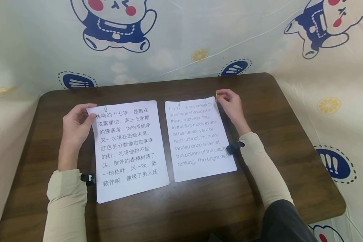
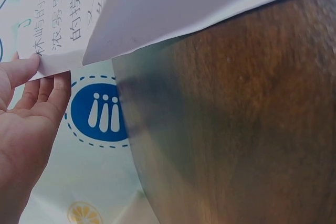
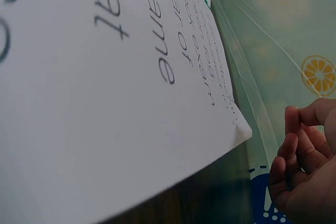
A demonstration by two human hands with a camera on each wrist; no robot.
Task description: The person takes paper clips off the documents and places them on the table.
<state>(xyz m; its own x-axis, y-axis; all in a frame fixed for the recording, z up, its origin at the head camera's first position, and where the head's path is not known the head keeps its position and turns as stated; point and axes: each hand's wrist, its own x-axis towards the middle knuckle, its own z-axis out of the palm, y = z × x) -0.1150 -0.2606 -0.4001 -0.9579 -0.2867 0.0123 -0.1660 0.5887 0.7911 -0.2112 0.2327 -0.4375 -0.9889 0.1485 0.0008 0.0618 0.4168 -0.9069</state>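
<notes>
My left hand pinches the top left corner of a paper stack printed in Chinese. In the left wrist view, the thumb lies on the printed face and the other fingers are behind the sheet. A green paper clip sits on that stack's top edge. My right hand pinches a small yellow paper clip at the top right corner of the English-printed paper. In the right wrist view, that hand is beside the corner, thumb and forefinger together; the yellow clip is hidden there.
Another green paper clip is on the English paper's top edge. Both papers lie side by side on a dark wooden table, a narrow strip of wood between them. A patterned cloth hangs behind the table's far edge.
</notes>
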